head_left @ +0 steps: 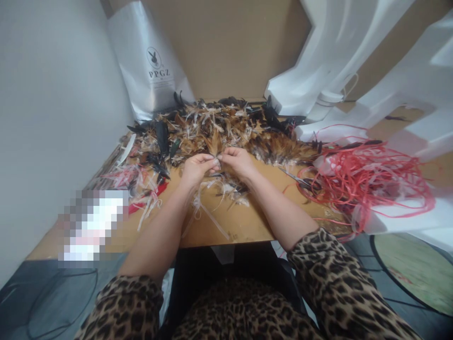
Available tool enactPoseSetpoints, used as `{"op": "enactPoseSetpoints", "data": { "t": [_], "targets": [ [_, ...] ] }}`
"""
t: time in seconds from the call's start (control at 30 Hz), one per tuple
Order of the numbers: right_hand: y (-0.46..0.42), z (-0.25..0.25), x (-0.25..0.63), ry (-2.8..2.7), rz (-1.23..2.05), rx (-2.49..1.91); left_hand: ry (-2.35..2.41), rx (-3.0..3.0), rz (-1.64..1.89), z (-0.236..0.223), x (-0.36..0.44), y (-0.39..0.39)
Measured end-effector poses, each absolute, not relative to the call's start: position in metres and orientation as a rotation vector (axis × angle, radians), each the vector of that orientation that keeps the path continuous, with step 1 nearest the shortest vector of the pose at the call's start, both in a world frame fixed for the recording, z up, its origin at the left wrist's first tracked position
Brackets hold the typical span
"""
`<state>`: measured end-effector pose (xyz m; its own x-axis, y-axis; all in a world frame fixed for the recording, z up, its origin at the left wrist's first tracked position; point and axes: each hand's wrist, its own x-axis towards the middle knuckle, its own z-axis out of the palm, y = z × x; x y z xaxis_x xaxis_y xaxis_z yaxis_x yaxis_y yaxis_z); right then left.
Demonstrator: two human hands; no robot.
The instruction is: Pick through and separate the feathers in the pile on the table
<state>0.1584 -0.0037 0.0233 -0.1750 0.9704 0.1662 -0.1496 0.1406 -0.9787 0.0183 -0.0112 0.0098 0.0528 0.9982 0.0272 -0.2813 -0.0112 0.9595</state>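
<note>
My left hand (198,167) and my right hand (238,162) meet over the table, fingers pinched together on the base of a small brown feather bunch (214,143). Its tips fan out upward, away from me. Behind my hands spreads a big heap of brown and black feathers (212,115). A row of brown feathers (283,147) lies to the right of my right hand. Below my hands are pale fluffy feather scraps (233,192) and thin whitish ribbon strips (203,212).
Scissors (300,180) lie right of my hands, beside a tangle of red and pink ribbon (375,177). A silver bag (148,61) stands at the back left. White sheeting (339,42) drapes at the right. A round stool (417,269) is at lower right. A pixelated patch covers the table's left.
</note>
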Motion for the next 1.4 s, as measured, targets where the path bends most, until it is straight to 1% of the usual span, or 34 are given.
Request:
{"op": "enactPoseSetpoints", "data": {
  "t": [0.13, 0.23, 0.3, 0.5, 0.77, 0.87, 1.0, 1.17, 1.27, 1.4],
  "targets": [
    [-0.002, 0.018, 0.155, -1.166, 1.511, -0.792, 0.88, 0.993, 1.212, 0.013, 0.016, -0.014],
    [-0.001, 0.013, 0.152, -1.127, 1.557, -0.8, 0.855, 0.991, 1.172, 0.012, 0.014, -0.013],
    [-0.001, 0.012, 0.152, -1.127, 1.48, -0.842, 0.885, 0.997, 1.191, 0.01, 0.013, -0.012],
    [-0.002, 0.017, 0.153, -1.33, 1.086, -1.066, 1.038, 1.131, 1.28, 0.009, 0.015, -0.01],
    [0.0, 0.016, 0.155, -1.464, 0.903, -1.158, 1.106, 1.197, 1.307, 0.009, 0.017, -0.008],
    [-0.002, 0.018, 0.154, -1.419, 0.957, -1.176, 1.108, 1.21, 1.306, 0.008, 0.015, -0.007],
    [-0.003, 0.019, 0.152, -1.296, 1.173, -1.145, 1.088, 1.165, 1.293, 0.008, 0.013, -0.007],
    [-0.002, 0.013, 0.145, -0.991, 1.438, -0.94, 0.953, 0.957, 1.313, 0.007, 0.014, -0.006],
    [-0.003, 0.008, 0.138, -0.921, 1.454, -0.841, 0.873, 0.807, 1.326, 0.008, 0.016, -0.007],
    [-0.006, 0.007, 0.133, -0.939, 1.337, -0.881, 0.852, 0.765, 1.331, 0.011, 0.017, -0.008]
  ]
}}
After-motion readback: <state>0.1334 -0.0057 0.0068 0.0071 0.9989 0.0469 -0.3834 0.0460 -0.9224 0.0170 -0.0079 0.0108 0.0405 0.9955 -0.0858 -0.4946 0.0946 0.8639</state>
